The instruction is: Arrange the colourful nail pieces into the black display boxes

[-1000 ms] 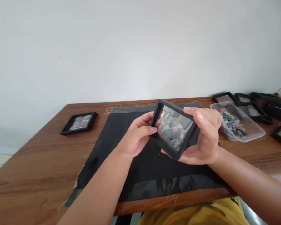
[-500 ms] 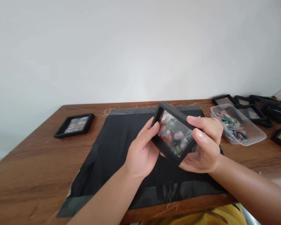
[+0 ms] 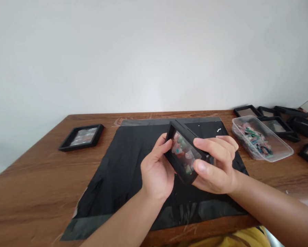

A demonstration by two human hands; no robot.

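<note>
A black display frame [image 3: 178,174] with a clear window is held tilted above the black mat [image 3: 123,171]. Behind its window lie several press-on nails [image 3: 184,151] in pink, green and white, one with a teal spot. My left hand [image 3: 157,168] is closed around the frame's left side, its thumb on the front edge. At the right side my right hand [image 3: 218,164] grips the frame, with thumb and index fingertips over the window's right part. The fingers behind the frame are partly hidden.
Left on the wooden table [image 3: 35,175] lies another black frame [image 3: 81,137] with small things inside. To the right stands a clear plastic tub [image 3: 279,151] of colourful small pieces. Several black frames [image 3: 275,125] are piled beyond it. White scraps [image 3: 219,130] lie on the mat.
The held frame has turned and tipped, so its window shows narrower and its top side shows more. My right hand has shifted left, with its fingertips further over the window.
</note>
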